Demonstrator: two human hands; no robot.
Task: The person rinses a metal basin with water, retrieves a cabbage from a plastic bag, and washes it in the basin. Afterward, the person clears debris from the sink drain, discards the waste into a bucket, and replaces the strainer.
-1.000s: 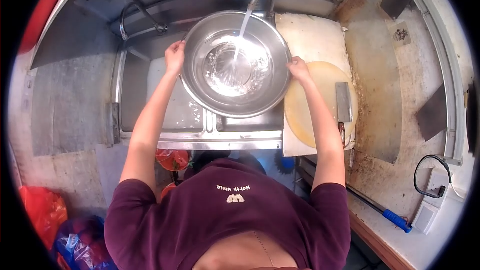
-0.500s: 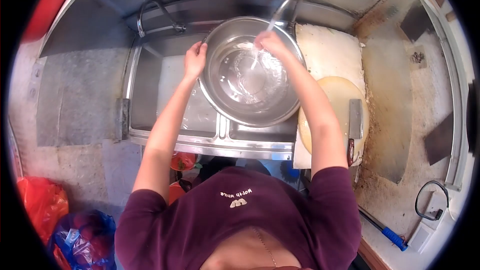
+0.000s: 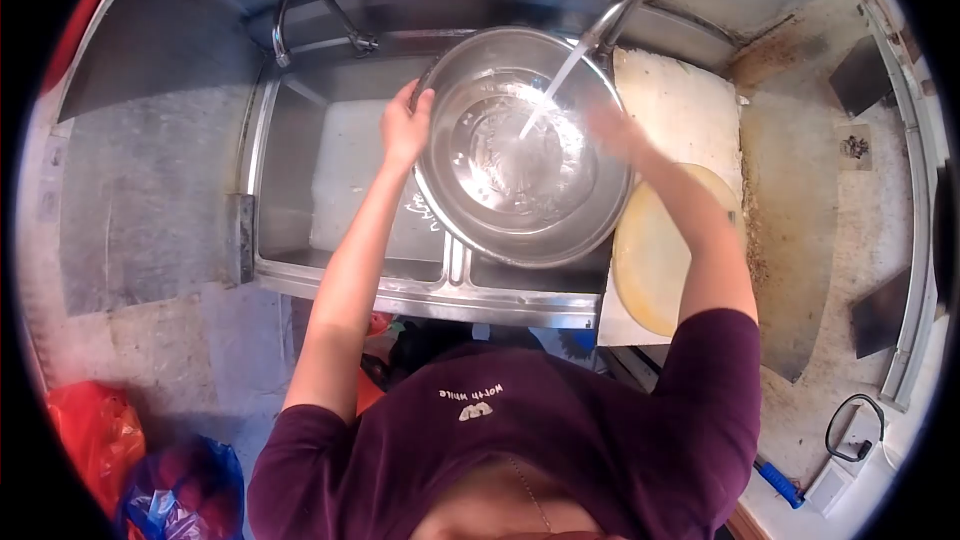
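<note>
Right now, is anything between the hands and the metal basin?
Nothing visible: the left hand holds the metal basin by its left rim; the blurred right hand is at its right side, near the running water.

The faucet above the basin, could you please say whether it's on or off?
On: a stream of water runs from the faucet into the basin.

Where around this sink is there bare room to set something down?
The white board is bare beyond the round cutting board, between the running faucet and stained wall. The left sink compartment shows room left of the left hand. It's crowded around the metal basin: water stream, both hands, the right blurred.
</note>
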